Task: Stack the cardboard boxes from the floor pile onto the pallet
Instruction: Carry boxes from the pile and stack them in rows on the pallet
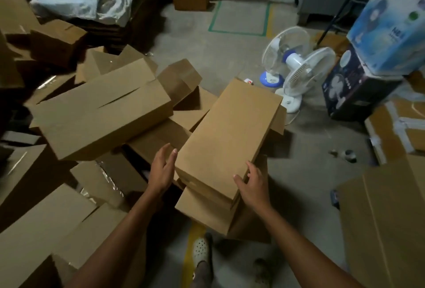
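- Box (230,131), centre frame, lying atop lower box (204,212).
- Left hand (162,170): flat open, just beside its left edge, empty.
- Right hand (253,187): relaxed open, touching near corner.

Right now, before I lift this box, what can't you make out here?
All in the head view:
- Pallet: not in frame at all.
- Lower box: top face covered by the top box.
- Printed box: cut by the right edge, lettering blurred.
- Small things on the floor: too dark and small to name.
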The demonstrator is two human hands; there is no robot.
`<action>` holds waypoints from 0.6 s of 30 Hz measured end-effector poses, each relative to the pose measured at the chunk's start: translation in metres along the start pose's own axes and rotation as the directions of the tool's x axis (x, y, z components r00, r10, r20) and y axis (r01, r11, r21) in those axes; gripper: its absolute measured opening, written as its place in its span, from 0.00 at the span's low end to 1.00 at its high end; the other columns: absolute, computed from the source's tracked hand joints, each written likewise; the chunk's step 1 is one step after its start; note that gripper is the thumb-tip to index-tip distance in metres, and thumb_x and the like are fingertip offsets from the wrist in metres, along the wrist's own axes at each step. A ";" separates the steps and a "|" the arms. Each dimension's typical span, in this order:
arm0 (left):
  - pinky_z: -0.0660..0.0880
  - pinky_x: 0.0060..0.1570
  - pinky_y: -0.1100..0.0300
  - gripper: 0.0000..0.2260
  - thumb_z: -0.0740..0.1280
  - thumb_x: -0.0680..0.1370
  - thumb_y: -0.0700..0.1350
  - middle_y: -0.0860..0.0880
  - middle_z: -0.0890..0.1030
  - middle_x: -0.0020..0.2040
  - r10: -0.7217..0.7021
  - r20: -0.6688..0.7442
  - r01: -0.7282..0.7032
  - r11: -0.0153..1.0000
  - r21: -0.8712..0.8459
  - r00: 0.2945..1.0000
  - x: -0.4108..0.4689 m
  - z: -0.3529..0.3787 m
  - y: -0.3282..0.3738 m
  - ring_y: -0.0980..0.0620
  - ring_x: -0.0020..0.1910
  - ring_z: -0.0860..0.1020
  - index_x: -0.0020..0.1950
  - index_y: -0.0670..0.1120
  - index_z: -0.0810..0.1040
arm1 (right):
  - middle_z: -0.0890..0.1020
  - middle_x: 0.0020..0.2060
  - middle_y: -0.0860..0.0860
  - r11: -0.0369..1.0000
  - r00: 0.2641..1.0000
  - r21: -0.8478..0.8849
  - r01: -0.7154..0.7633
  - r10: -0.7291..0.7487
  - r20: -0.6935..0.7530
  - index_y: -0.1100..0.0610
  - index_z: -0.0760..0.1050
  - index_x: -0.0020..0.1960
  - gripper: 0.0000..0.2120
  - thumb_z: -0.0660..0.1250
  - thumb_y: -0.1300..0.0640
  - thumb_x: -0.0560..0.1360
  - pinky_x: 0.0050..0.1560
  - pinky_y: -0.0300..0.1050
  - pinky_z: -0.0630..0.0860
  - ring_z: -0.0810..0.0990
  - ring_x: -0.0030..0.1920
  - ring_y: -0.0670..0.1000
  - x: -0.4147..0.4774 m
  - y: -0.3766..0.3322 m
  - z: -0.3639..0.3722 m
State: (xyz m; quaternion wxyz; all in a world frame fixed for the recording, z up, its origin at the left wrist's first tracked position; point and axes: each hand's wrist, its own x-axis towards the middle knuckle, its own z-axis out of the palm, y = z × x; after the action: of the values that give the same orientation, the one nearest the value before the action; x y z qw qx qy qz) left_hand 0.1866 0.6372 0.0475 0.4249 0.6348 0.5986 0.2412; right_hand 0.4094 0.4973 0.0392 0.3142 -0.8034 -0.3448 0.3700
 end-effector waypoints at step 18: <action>0.69 0.66 0.49 0.19 0.56 0.85 0.51 0.50 0.75 0.64 -0.016 0.483 0.037 0.999 -0.033 0.876 0.129 0.027 -0.036 0.50 0.63 0.72 0.73 0.47 0.73 | 0.67 0.73 0.63 0.762 0.696 0.170 -0.625 0.642 -0.322 0.54 0.45 0.82 0.49 0.69 0.36 0.74 0.65 0.59 0.72 0.71 0.69 0.66 0.085 0.005 0.091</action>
State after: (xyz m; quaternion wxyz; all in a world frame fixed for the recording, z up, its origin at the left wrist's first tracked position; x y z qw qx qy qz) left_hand 0.2102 0.7524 -0.0226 0.5769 0.6576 0.4775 0.0821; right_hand 0.3786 0.5838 -0.0446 0.2442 -0.9187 0.0255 0.3094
